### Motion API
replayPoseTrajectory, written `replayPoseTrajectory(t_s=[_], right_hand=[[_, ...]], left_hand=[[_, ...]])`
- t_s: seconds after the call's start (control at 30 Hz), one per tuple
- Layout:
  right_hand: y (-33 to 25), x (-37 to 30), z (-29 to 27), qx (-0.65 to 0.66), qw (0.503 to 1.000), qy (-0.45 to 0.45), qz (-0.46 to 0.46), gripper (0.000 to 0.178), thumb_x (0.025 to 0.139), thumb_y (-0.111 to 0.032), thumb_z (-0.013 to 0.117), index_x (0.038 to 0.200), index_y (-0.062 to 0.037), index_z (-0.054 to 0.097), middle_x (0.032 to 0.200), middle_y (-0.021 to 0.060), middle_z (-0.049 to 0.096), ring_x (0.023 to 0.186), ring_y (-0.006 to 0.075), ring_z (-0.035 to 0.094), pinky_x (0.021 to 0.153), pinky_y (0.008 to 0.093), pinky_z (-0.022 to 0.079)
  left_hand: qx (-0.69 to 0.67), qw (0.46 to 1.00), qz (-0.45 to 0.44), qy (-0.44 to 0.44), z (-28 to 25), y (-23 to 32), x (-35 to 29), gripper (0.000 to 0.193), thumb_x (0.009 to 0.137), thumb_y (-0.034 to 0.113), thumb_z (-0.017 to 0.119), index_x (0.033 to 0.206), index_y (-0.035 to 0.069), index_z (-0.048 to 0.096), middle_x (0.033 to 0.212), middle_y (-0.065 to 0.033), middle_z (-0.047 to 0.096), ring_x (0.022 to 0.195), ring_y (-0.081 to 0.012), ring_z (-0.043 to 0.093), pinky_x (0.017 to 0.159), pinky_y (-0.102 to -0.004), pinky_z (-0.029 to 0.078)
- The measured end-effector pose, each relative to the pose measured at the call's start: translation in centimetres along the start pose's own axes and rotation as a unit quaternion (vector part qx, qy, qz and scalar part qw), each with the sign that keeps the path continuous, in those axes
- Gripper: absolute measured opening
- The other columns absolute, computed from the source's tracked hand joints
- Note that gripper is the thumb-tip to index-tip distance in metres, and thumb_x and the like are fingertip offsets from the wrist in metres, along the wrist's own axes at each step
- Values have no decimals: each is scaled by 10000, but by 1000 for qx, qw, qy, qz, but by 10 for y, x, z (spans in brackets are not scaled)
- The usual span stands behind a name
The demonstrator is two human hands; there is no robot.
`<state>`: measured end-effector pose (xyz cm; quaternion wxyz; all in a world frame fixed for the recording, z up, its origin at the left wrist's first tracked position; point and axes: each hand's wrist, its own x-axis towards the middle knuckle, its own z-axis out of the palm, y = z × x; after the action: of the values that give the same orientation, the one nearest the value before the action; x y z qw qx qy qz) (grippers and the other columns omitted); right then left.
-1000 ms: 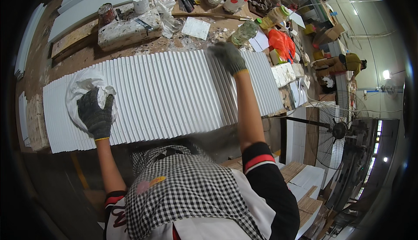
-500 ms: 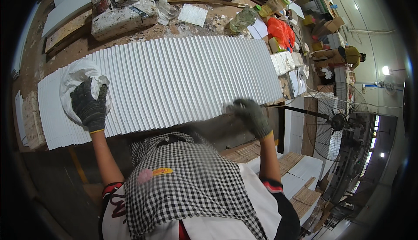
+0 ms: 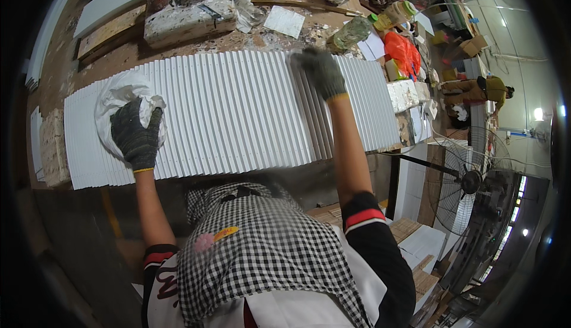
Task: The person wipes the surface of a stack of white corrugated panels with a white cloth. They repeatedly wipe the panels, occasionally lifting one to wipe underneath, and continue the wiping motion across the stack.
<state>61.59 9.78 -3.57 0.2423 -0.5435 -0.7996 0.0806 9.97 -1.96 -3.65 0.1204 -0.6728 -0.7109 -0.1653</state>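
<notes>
We held the white ribbed panel (image 3: 238, 111) flat on the cluttered workbench (image 3: 119, 60). Our left hand (image 3: 135, 138) clutched a white cloth (image 3: 122, 99) against the panel's left end; our right hand (image 3: 320, 72) lay spread, fingers released, on its far edge. Half a second before, that hand hovered at the near edge. Uneven pressure could slide the panel toward us, as it overhung there.

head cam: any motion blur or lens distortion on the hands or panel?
Head view: right hand smeared by motion blur, left hand on the white cloth sharp; fisheye bows the ribbed white panel; lamp glare at right rim.
</notes>
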Motion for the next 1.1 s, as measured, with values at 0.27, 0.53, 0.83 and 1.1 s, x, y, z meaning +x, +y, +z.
replayPoseTrajectory(t_s=[0.27, 0.53, 0.83, 1.1], right_hand=[[-12, 24, -11, -24, 989, -136, -59, 284, 1087, -159, 635, 1300, -210, 816, 1327, 102, 770, 1110, 328, 770, 1035, 424, 646], [-102, -190, -131, -79, 962, -261, -31, 299, 986, -86, 701, 1258, -181, 782, 1203, 115, 772, 1070, 305, 738, 927, 452, 627], [-64, -128, -60, -97, 986, -128, -48, 391, 983, -27, 618, 1312, -184, 759, 1282, 146, 739, 1133, 350, 722, 958, 500, 603], [-25, 67, 9, -122, 991, -26, -41, 271, 1040, -80, 666, 1246, -165, 821, 1178, 150, 805, 1027, 353, 786, 963, 480, 651]], left_hand=[[33, 999, 23, 30, 2, -2, -1, 602, 918, 536, 837, 1325, 101, 751, 1231, -152, 769, 1193, -352, 701, 1172, -535, 455], [20, 999, 20, 25, 2, -2, 0, 595, 919, 530, 843, 1305, 85, 756, 1212, -156, 775, 1165, -363, 711, 1179, -540, 453], [28, 1000, 12, 0, 0, 0, 1, 598, 930, 558, 816, 1312, 103, 751, 1237, -166, 767, 1186, -359, 703, 1173, -541, 453], [22, 1000, 13, 3, 2, -7, 0, 566, 939, 552, 797, 1281, 101, 780, 1180, -163, 785, 1126, -370, 717, 1088, -516, 502]])
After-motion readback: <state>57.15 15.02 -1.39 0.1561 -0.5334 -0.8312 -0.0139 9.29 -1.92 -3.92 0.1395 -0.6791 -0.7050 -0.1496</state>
